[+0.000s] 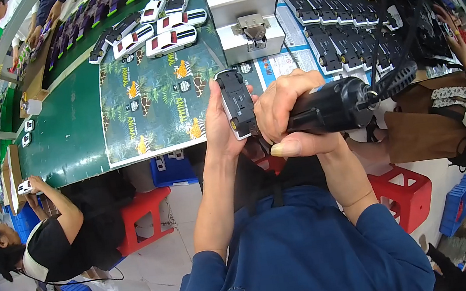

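Green bench (pixel 68 146) is spanning 9 to 12 o'clock, red stool (pixel 130 215) sitting at 8. Toward 12, left hand (pixel 218 125) is holding toy car (pixel 237 102), right hand (pixel 286 106) gripping black power driver (pixel 334 107); I'm not making out its tip.

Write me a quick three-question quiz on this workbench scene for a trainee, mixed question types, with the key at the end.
1. True or false: the left hand holds a toy car whose black underside is showing.
2. Multiple choice: what does the right hand grip?
a) a paintbrush
b) a black cylindrical tool
c) a pair of scissors
3. Fill in the blank: in the picture, the rows of upturned cars lie to the ____ of the silver machine.

Key: 1. True. 2. b. 3. Right.
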### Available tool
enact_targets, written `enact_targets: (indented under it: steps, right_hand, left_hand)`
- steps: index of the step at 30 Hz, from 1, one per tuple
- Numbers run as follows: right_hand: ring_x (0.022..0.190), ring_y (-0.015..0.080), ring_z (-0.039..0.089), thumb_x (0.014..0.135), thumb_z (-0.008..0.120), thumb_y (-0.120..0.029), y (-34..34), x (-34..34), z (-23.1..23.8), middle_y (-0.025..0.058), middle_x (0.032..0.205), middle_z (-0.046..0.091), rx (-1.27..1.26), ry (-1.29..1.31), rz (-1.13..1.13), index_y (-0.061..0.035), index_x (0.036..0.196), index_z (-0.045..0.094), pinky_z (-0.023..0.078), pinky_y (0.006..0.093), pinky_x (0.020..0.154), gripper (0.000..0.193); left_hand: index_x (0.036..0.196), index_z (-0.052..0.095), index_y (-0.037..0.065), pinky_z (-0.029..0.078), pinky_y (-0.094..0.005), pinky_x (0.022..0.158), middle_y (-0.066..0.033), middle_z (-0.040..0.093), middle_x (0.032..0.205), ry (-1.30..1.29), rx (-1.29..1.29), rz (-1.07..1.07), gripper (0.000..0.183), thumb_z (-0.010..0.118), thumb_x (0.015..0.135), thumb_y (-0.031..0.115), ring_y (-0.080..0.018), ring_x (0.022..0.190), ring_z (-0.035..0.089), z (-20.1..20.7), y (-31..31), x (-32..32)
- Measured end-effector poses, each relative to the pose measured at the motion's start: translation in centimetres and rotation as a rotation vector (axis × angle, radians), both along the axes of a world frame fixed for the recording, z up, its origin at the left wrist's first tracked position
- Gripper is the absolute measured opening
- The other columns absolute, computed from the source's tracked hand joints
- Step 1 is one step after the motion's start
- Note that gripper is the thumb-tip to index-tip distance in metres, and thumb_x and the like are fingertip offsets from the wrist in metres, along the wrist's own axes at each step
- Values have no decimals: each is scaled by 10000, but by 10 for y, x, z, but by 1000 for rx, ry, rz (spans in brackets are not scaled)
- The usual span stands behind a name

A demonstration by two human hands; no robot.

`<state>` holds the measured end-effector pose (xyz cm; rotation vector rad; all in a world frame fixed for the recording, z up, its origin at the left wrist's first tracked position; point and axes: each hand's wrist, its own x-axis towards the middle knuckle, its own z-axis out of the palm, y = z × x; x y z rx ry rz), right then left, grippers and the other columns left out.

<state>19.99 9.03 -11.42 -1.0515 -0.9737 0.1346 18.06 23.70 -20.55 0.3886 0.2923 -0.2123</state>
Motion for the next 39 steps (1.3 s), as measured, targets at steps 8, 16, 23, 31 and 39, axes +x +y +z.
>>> enact_targets:
  steps: [8,16,23,31,39]
  right_hand:
    - [423,145,473,776,672,-67,2,13,6,73,575,508,88,244,69,-8,821,509,414,283,442,179]
    - [455,157,520,770,672,-75,7,21,12,95,593,548,293,331,260,9,771,550,441,281,461,148]
    - [449,102,512,837,690,-255,-44,17,25,-17,596,535,320,62,115,-75,929,527,485,252,482,260]
    - [412,91,504,804,715,-250,-58,8,1,-5,561,541,247,177,-29,-63,869,522,473,220,452,277]
    - [416,101,493,801,721,-232,-72,9,-12,4,560,528,224,257,-43,-56,870,523,452,228,432,274]
  left_hand:
    - [1234,536,10,560,-444,907,-179,648,1087,-11,-24,-59,631,178,1063,501,-297,1020,666,16,-4,0]
    - [1143,562,48,605,-413,767,-126,666,1003,-5,20,-66,518,340,1046,506,-239,868,695,3,10,3]
    - [1315,497,41,498,-418,815,-123,612,1043,-802,1807,225,696,799,772,354,-292,926,618,21,54,19]
    - [1295,549,96,425,-446,962,-113,564,1118,-1129,2807,-247,824,616,736,698,-277,1105,549,29,253,17]
    - [1420,434,58,297,-513,1100,-171,406,1462,-643,2733,273,961,830,661,494,-354,1330,401,22,278,-48]
